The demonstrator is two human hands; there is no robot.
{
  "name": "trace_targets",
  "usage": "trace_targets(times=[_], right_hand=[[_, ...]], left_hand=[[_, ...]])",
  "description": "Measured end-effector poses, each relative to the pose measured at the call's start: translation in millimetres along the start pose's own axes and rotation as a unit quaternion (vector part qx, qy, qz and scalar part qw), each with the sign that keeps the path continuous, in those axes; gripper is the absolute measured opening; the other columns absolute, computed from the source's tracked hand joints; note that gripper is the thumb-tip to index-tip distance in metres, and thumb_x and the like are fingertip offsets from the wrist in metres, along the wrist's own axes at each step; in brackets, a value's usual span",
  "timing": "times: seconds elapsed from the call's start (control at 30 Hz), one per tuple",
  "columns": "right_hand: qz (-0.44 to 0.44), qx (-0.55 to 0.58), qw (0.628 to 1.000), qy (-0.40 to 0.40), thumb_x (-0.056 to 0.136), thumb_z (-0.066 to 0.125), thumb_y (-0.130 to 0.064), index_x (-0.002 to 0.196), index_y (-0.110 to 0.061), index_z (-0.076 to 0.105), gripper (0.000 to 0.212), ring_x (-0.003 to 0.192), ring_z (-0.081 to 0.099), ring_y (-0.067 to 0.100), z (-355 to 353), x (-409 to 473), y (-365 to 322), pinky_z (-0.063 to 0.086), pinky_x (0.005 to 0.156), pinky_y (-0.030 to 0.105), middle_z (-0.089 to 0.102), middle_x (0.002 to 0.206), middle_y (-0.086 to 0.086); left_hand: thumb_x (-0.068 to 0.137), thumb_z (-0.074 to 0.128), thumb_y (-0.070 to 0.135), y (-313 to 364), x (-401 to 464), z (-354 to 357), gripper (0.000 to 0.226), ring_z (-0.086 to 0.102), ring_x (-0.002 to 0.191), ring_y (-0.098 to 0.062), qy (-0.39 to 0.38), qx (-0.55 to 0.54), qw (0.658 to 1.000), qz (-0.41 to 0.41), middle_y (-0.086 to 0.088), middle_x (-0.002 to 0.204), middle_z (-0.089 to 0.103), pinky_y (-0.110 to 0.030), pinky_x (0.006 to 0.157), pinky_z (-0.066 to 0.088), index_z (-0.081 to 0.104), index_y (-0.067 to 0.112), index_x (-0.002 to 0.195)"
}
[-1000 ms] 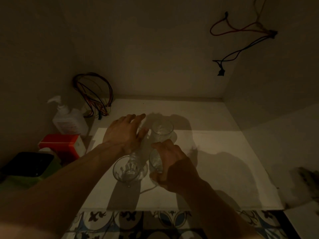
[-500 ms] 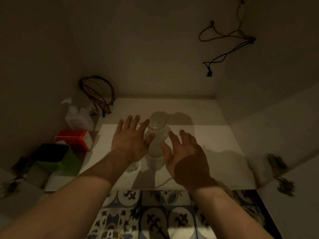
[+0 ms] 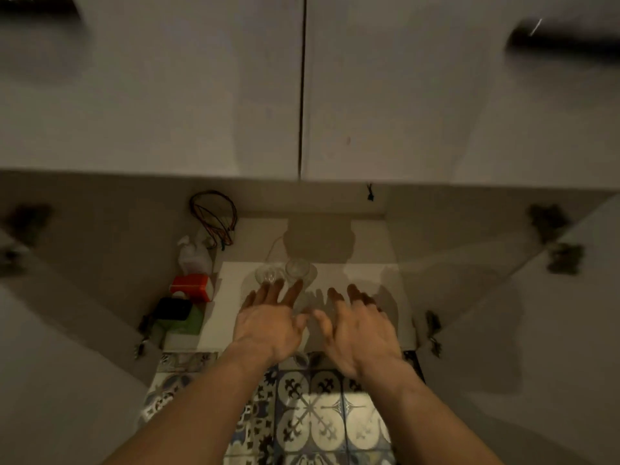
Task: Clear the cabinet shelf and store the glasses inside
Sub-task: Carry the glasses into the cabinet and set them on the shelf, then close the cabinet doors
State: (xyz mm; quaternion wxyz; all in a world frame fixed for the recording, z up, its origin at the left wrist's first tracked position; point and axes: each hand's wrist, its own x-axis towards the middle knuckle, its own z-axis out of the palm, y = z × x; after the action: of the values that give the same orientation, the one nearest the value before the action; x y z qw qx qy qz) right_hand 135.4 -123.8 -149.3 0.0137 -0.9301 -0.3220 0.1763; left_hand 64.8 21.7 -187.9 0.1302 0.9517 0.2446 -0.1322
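Observation:
Clear glasses stand close together on the white shelf [image 3: 362,286] inside the low cabinet: one glass [image 3: 268,274] on the left, a second glass [image 3: 298,268] just right of it. A third glass [image 3: 302,302] shows faintly between my hands. My left hand [image 3: 268,323] hovers in front of them with fingers spread and empty, its fingertips close to the glasses. My right hand [image 3: 360,330] is level with it to the right, also spread and empty. Neither hand touches a glass as far as I can see.
At the shelf's left stand a white pump bottle [image 3: 194,255], a red and white box [image 3: 193,287], a black and green container [image 3: 177,313] and a coil of wires [image 3: 214,213]. Both cabinet doors [image 3: 536,330] hang open. Closed doors [image 3: 302,95] are above, patterned tiles [image 3: 312,421] below.
My right hand let go of the glass it held a second ago. Both hands have pulled back from the shelf and my head has backed away, so the whole cabinet front shows.

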Motion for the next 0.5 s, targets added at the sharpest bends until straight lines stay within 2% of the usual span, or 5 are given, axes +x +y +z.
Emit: trace_targets(times=[0.1,0.17,0.37,0.43,0.5], right_hand=[[-0.003,0.011,0.999,-0.031,0.101,0.016,-0.062,0.151,-0.022,0.033,0.066,0.135,0.040,0.035,-64.4,-47.3,-13.7,0.039,0.109,0.048,0.040,0.151,0.013],[-0.006,0.013,0.998,-0.067,0.101,0.017,-0.061,0.151,-0.021,0.032,0.066,0.137,0.038,0.036,-110.7,-79.3,-24.6,0.039,0.108,0.047,0.034,0.156,0.013],[-0.001,0.027,0.990,-0.136,0.101,0.027,-0.059,0.133,-0.020,0.051,0.055,0.125,0.050,0.035,-266.8,-158.9,-60.2,0.043,0.099,0.045,0.049,0.138,0.012],[0.000,0.039,0.988,-0.150,0.099,0.032,-0.061,0.131,-0.022,0.054,0.055,0.124,0.052,0.035,-311.5,-173.8,-68.6,0.044,0.098,0.044,0.054,0.135,0.012],[-0.001,0.047,0.988,-0.147,0.097,0.034,-0.065,0.129,-0.025,0.056,0.056,0.123,0.053,0.032,-349.8,-185.5,-73.4,0.044,0.099,0.044,0.056,0.133,0.009]], left_hand=[[0.098,0.026,0.056,18.9,-49.5,-63.9,0.061,0.028,0.144,-0.029,-0.013,0.006,1.000,0.012,-0.007,0.160,0.029,-0.044,0.116,0.026,0.016,0.036,0.154],[0.097,0.032,0.052,29.9,-84.3,-109.8,0.059,0.031,0.140,-0.028,-0.024,-0.008,0.999,0.025,-0.005,0.157,0.032,-0.043,0.115,0.027,0.019,0.036,0.152],[0.099,0.039,0.049,53.6,-171.4,-267.4,0.063,0.018,0.149,-0.024,-0.102,-0.074,0.992,0.033,0.003,0.165,0.017,-0.043,0.120,0.020,0.014,0.041,0.155],[0.098,0.044,0.047,59.7,-191.4,-317.0,0.064,0.023,0.148,-0.024,-0.123,-0.086,0.988,0.030,0.005,0.165,0.016,-0.042,0.118,0.026,0.015,0.043,0.155],[0.097,0.048,0.049,64.0,-207.9,-360.9,0.063,0.038,0.140,-0.022,-0.132,-0.079,0.987,0.038,0.003,0.161,0.028,-0.038,0.110,0.038,0.022,0.041,0.154]])
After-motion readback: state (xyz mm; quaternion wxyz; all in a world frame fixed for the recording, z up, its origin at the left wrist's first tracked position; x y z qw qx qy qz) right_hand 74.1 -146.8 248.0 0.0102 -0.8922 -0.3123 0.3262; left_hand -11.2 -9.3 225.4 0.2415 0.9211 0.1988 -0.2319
